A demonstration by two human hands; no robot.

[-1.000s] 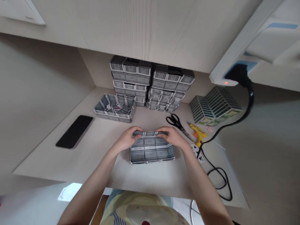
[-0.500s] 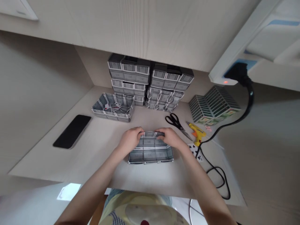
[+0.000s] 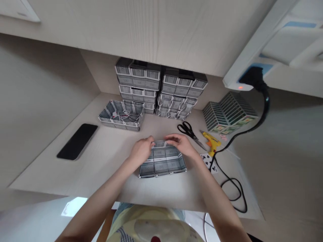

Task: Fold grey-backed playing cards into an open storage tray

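A flat sheet of joined playing cards (image 3: 163, 162), backs up in a grey-and-white pattern, lies on the desk in front of me. My left hand (image 3: 141, 151) rests curled on its far left corner, fingers pressing a raised edge. My right hand (image 3: 180, 144) hovers over the far right edge with fingers bent and a little apart, lifted off the cards.
Two stacks of card-built boxes (image 3: 161, 88) stand at the back, and an open card tray (image 3: 121, 116) sits left of them. A black phone (image 3: 77, 141) lies at left. Scissors (image 3: 189, 131), a yellow glue gun (image 3: 211, 143) with black cable, loose cards (image 3: 209, 160) and fanned decks (image 3: 228, 114) are at right.
Both hands were pinching the folded far edge of the card sheet; now my right hand has lifted and loosened from it, and the left has drawn inward along the edge.
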